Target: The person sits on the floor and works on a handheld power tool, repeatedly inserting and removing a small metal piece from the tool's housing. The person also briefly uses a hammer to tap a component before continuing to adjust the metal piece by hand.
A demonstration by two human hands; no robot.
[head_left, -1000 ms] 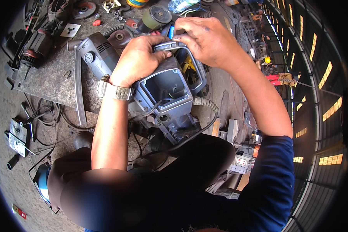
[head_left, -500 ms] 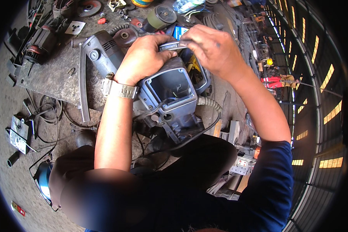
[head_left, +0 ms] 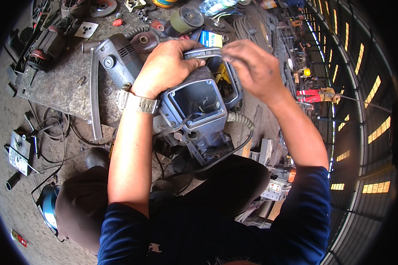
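The left hand (head_left: 163,68) grips the top of the open blue-grey metal power-tool housing (head_left: 194,110) resting on the person's lap, its fingers hidden behind the rim, while the right hand (head_left: 252,66) pinches a curved grey metal strip (head_left: 203,53), fingertips hard to make out.

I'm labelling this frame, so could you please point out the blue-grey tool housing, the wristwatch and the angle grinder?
blue-grey tool housing (head_left: 194,99): head view, rim of its open cavity.
wristwatch (head_left: 139,102): head view, metal band.
angle grinder (head_left: 117,62): head view, grey body.

A worn metal plate (head_left: 57,86) lay on the gritty floor (head_left: 4,132), carrying an angle grinder (head_left: 117,59), a motor (head_left: 42,51) and loose discs (head_left: 102,6).
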